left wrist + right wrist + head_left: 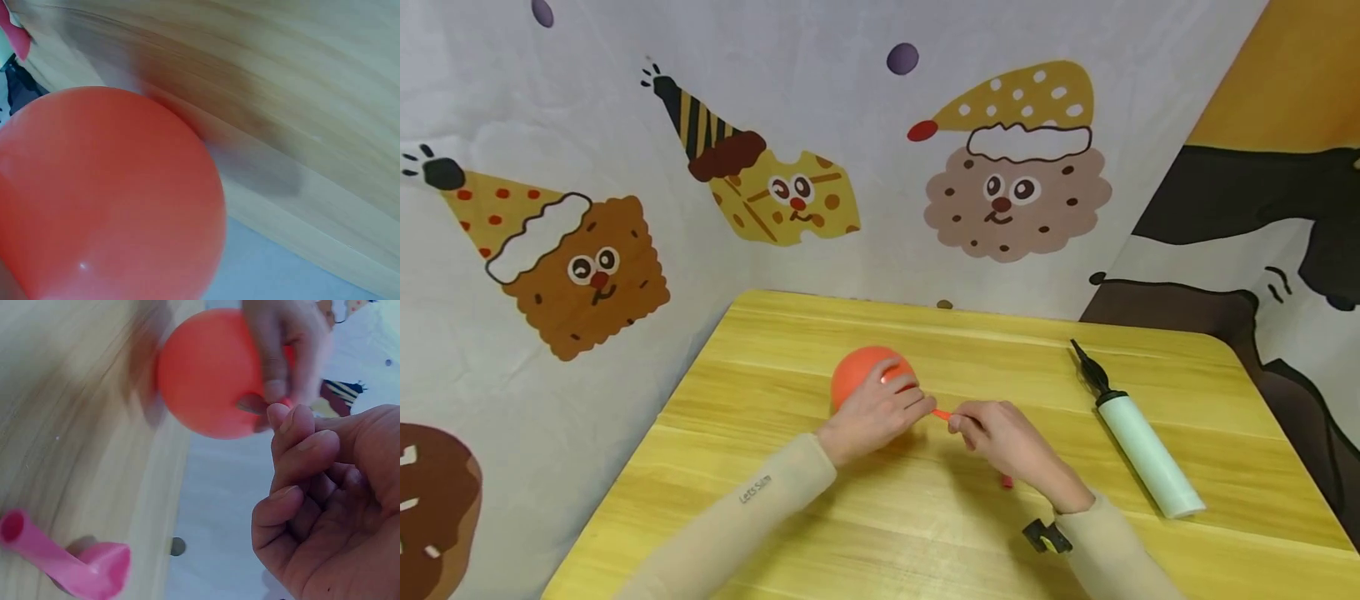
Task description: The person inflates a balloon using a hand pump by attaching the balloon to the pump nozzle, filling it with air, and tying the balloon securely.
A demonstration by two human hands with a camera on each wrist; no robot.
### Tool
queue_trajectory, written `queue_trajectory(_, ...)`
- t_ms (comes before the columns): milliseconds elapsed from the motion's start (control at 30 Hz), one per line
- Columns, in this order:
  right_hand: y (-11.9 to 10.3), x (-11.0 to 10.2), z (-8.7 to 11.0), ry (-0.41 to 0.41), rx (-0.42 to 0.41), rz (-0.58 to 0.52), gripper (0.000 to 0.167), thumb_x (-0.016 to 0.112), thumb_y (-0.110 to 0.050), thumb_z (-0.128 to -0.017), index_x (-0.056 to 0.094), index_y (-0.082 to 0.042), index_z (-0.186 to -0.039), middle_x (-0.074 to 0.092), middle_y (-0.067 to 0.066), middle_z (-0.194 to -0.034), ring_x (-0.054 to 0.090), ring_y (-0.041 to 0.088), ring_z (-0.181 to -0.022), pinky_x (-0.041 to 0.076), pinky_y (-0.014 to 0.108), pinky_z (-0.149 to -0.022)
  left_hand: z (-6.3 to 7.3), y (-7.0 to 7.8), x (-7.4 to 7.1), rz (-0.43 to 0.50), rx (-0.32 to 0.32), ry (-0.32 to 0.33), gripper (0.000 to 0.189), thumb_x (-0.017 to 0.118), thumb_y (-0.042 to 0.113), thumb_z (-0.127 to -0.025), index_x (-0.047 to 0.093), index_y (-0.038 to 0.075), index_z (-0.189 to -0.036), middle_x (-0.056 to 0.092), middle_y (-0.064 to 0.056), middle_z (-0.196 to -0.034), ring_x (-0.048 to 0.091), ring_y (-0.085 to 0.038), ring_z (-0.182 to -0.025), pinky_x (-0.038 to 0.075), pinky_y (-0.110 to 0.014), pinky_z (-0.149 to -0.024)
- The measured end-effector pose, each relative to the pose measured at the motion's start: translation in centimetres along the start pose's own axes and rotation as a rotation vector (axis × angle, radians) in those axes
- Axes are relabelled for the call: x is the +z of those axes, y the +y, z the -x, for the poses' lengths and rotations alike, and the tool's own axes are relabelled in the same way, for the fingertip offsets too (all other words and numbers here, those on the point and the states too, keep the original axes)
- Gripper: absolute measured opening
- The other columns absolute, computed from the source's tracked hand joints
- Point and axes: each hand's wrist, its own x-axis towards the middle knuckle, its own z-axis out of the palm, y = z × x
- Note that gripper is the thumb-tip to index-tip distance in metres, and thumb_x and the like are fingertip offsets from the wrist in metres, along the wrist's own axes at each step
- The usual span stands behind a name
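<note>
An inflated orange-red balloon [856,377] sits low over the table, and its round body fills much of the left wrist view. Over its near side lies my left hand [882,410], pinching the base of the neck between thumb and finger. The stretched neck [942,414] runs rightward into my right hand [1006,440], whose thumb and fingertips pinch its end. Seen from the right wrist, both sets of fingertips nearly meet at the neck, and the other right fingers [281,503] are curled in. A limp pink balloon [81,569] lies on the table below my right hand.
A pale mint hand pump [1150,454] with a black nozzle lies on the right side of the wooden table [760,367]. Behind the table hangs a white cloth [880,275] printed with cartoon biscuits. A black clip [1047,536] is at my right cuff.
</note>
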Motion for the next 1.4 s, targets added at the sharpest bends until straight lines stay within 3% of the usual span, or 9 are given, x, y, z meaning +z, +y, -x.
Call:
queue_trajectory(200, -1.1, 0.5, 0.3, 0.079, -0.071, 0.107, 0.019, 0.064, -0.014, -0.104, 0.069, -0.013, -0.085, 0.048, -0.012, -0.062, 0.041, 0.003, -0.053, 0.04, 0.023, -0.053, -0.3, 0.6, -0.7, 0.057, -0.038, -0.099, 0.028, 0.073, 0.012, -0.095, 0.066, 0.02, -0.121, 0.073, 0.008, -0.109, 0.063, -0.017, -0.111, 0.04, -0.046, -0.108)
queue_trajectory(333, -1.6, 1.6, -0.4, 0.152, -0.126, 0.208, 0.024, 0.067, -0.015, -0.102, 0.063, -0.013, -0.079, 0.045, -0.011, -0.061, 0.039, 0.004, -0.053, 0.037, 0.023, -0.051, -1.5, 1.6, -1.5, 0.266, -0.163, -0.19, 0.036, 0.073, 0.008, -0.093, 0.067, 0.019, -0.126, 0.074, 0.008, -0.115, 0.062, -0.016, -0.119, 0.035, -0.047, -0.113)
queue_trajectory(467, -1.6, 2.2, -0.8, 0.18, -0.12, 0.234, 0.029, 0.069, -0.017, -0.101, 0.059, -0.015, -0.074, 0.042, -0.011, -0.059, 0.037, 0.004, -0.051, 0.033, 0.022, -0.048, -2.0, 1.9, -2.1, 0.484, -0.328, -0.226, 0.02, 0.068, 0.007, -0.099, 0.074, 0.021, -0.112, 0.075, 0.01, -0.112, 0.062, -0.015, -0.122, 0.029, -0.048, -0.118)
queue_trajectory(567, -1.3, 2.2, -1.0, 0.198, -0.112, 0.249, 0.032, 0.071, -0.019, -0.1, 0.058, -0.017, -0.071, 0.042, -0.011, -0.057, 0.036, 0.004, -0.05, 0.032, 0.022, -0.047, -2.0, 1.8, -2.4, 0.558, -0.365, -0.24, 0.014, 0.066, 0.013, -0.102, 0.076, 0.021, -0.107, 0.075, 0.01, -0.11, 0.062, -0.014, -0.12, 0.026, -0.049, -0.12)
queue_trajectory(700, -0.7, 2.1, -0.9, 0.206, -0.115, 0.259, 0.031, 0.072, -0.02, -0.099, 0.061, -0.017, -0.07, 0.044, -0.012, -0.058, 0.038, 0.003, -0.051, 0.033, 0.022, -0.047, -1.6, 1.8, -2.5, 0.517, -0.299, -0.256, 0.015, 0.061, 0.021, -0.105, 0.075, 0.022, -0.11, 0.074, 0.012, -0.107, 0.06, -0.014, -0.119, 0.023, -0.05, -0.121)
queue_trajectory(933, -0.1, 1.8, -0.5, 0.171, -0.116, 0.199, 0.027, 0.069, -0.023, -0.102, 0.068, -0.017, -0.076, 0.048, -0.014, -0.061, 0.041, 0.002, -0.053, 0.038, 0.023, -0.05, -0.2, 1.0, -1.8, 0.184, -0.078, -0.238, 0.014, 0.062, 0.026, -0.105, 0.07, 0.026, -0.117, 0.073, 0.013, -0.105, 0.059, -0.014, -0.115, 0.023, -0.057, -0.12)
queue_trajectory(1033, -0.2, 1.4, 0.0, 0.137, -0.118, 0.114, 0.027, 0.067, -0.024, -0.103, 0.068, -0.019, -0.077, 0.047, -0.015, -0.06, 0.039, 0.0, -0.05, 0.037, 0.022, -0.049, 0.6, 0.2, -1.1, 0.104, -0.022, -0.179, 0.013, 0.069, 0.024, -0.102, 0.067, 0.025, -0.115, 0.073, 0.013, -0.107, 0.06, -0.017, -0.117, 0.024, -0.058, -0.12)
queue_trajectory(1233, -0.8, 0.2, 1.8, 0.112, -0.12, -0.023, 0.029, 0.062, -0.031, -0.106, 0.067, -0.023, -0.078, 0.045, -0.017, -0.059, 0.038, -0.001, -0.047, 0.037, 0.022, -0.045, 1.5, -1.6, 0.0, 0.091, 0.002, -0.023, 0.015, 0.071, 0.032, -0.099, 0.069, 0.024, -0.111, 0.073, 0.012, -0.104, 0.061, -0.019, -0.116, 0.026, -0.06, -0.12)
queue_trajectory(1400, -1.4, -1.2, 3.5, 0.12, -0.102, -0.132, 0.025, 0.062, -0.031, -0.105, 0.068, -0.024, -0.081, 0.047, -0.015, -0.059, 0.044, -0.001, -0.042, 0.042, 0.025, -0.039, 1.6, -3.1, 0.3, 0.066, 0.017, 0.073, 0.016, 0.075, 0.028, -0.096, 0.071, 0.022, -0.11, 0.074, 0.009, -0.101, 0.063, -0.02, -0.112, 0.03, -0.06, -0.118)
